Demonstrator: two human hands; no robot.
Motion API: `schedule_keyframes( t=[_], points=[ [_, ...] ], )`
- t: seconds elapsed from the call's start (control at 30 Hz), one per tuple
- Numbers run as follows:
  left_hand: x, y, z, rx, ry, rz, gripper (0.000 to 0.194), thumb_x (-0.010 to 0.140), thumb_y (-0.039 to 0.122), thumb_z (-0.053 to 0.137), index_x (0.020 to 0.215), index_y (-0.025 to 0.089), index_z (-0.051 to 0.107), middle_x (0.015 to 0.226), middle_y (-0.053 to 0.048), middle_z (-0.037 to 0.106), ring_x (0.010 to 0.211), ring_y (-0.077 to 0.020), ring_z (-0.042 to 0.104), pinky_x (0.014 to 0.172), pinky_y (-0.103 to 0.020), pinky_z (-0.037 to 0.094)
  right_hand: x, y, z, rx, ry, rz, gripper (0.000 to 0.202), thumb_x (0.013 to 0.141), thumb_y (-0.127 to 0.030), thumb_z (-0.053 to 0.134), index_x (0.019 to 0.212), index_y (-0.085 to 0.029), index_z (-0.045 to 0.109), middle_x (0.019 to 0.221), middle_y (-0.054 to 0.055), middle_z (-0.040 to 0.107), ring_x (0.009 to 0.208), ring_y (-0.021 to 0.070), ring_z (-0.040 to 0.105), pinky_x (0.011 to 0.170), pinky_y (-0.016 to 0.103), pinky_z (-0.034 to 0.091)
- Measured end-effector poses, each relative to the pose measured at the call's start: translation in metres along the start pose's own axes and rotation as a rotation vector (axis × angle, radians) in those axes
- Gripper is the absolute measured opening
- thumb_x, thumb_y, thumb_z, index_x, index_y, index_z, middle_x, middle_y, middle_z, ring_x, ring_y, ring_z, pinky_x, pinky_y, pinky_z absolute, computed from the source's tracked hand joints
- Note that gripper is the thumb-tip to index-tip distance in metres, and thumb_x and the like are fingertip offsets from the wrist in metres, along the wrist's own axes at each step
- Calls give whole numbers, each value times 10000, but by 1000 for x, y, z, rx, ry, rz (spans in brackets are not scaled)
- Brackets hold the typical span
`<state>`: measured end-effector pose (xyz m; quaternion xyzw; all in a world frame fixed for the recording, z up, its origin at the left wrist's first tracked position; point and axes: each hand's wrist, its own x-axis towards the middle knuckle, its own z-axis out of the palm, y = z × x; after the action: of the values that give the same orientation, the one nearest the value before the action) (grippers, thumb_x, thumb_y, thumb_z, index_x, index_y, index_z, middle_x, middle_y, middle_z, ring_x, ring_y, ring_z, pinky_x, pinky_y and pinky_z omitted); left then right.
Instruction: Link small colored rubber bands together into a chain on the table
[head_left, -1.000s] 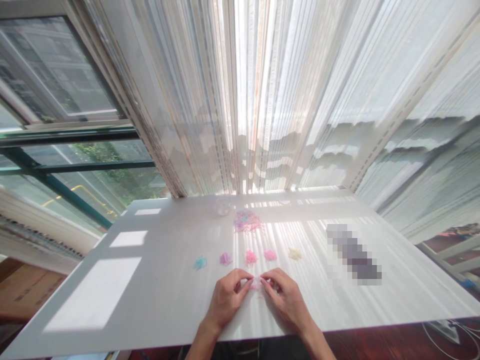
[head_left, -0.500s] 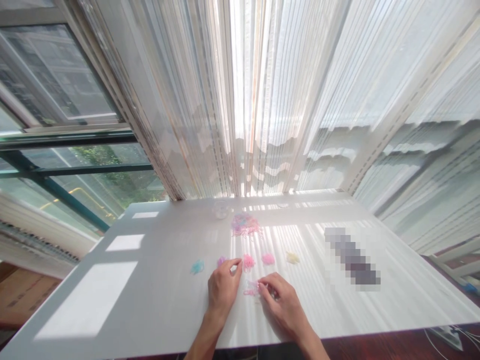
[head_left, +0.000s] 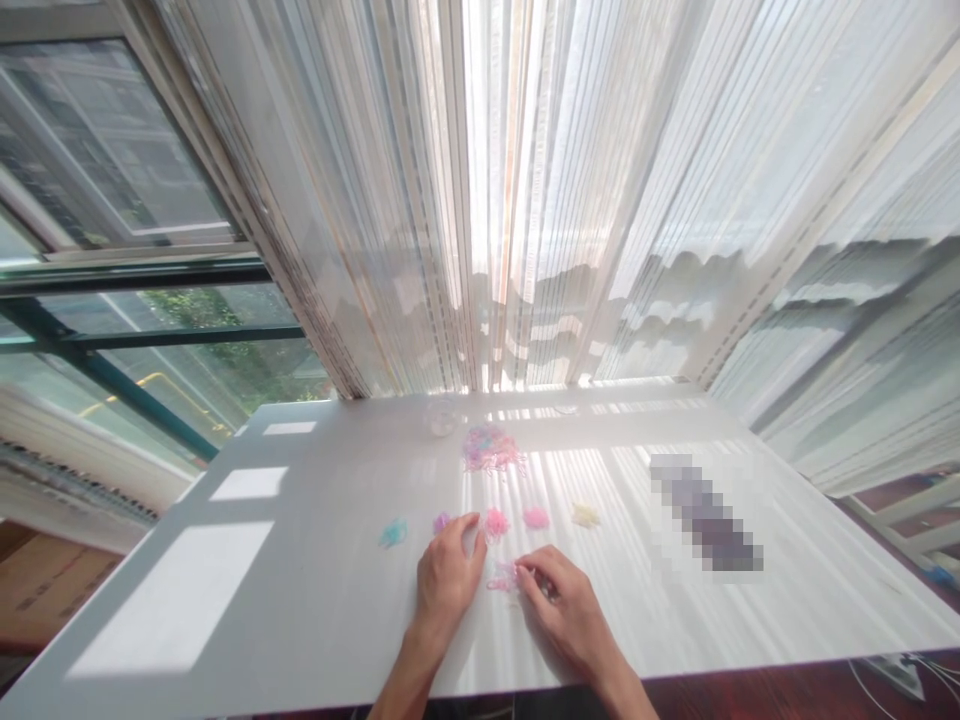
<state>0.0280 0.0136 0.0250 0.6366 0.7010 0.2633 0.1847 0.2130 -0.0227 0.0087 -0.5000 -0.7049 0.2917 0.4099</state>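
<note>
My left hand (head_left: 450, 565) rests beside the pink pile of what look like small rubber bands (head_left: 496, 523). Its thumb and forefinger are apart, with nothing visible between them. Partly behind its knuckles is a purple pile (head_left: 441, 523). My right hand (head_left: 556, 600) pinches with thumb and forefinger at the right edge of a small loose group of pink and pale bands (head_left: 499, 580); a bit of pink shows at its fingertips. In the same row lie a teal pile (head_left: 393, 532), another pink pile (head_left: 536, 517) and a pale yellow pile (head_left: 585, 514).
Farther back lies a larger mixed heap of coloured bands (head_left: 493, 450). A clear round container (head_left: 441, 418) stands behind it to the left, and a flat clear piece (head_left: 565, 409) lies near the back edge. A pixelated dark object (head_left: 705, 515) is on the white table (head_left: 322, 620) at right.
My left thumb and forefinger have parted from a near pinch beside the pink pile. My right hand has stayed almost still over the small group of bands.
</note>
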Motion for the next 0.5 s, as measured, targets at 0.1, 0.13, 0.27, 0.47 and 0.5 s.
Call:
schedule_keyframes(
  t=[0.1,0.13,0.27,0.47,0.5],
  points=[
    [1,3,-1,-12,-25,1,273,910,207,642,1155,234,758,726,-9,761,675,-192,731,725,-289,549,0,0,0,-1,-1,-4,193,1015,-280,540,929,-223,704,841,36,681,711,177,634,671,275,500],
    [1,4,0,-16,-31,3,275,911,211,637,1155,237,760,689,0,746,647,-187,719,705,-283,542,0,0,0,-2,-3,-5,194,1016,-279,539,929,-224,703,840,36,681,712,178,633,674,276,500],
    [1,4,2,-29,-50,7,294,893,201,639,1160,239,755,660,14,725,604,-176,691,656,-273,524,-1,-1,0,-5,-13,2,194,1017,-274,536,920,-230,698,845,30,682,718,177,634,682,275,500],
    [2,-4,11,-33,122,203,212,899,246,656,1096,235,734,923,-41,783,742,-211,712,728,-347,584,0,-2,-1,-7,-13,6,200,1018,-273,533,906,-223,691,843,34,679,729,179,641,691,277,503],
    [4,-5,13,-37,171,268,193,905,246,653,1083,239,728,970,-51,783,820,-229,718,777,-372,594,0,-2,-1,-8,-13,5,201,1018,-274,534,904,-222,691,839,34,678,728,180,641,691,278,504]
  ],
)
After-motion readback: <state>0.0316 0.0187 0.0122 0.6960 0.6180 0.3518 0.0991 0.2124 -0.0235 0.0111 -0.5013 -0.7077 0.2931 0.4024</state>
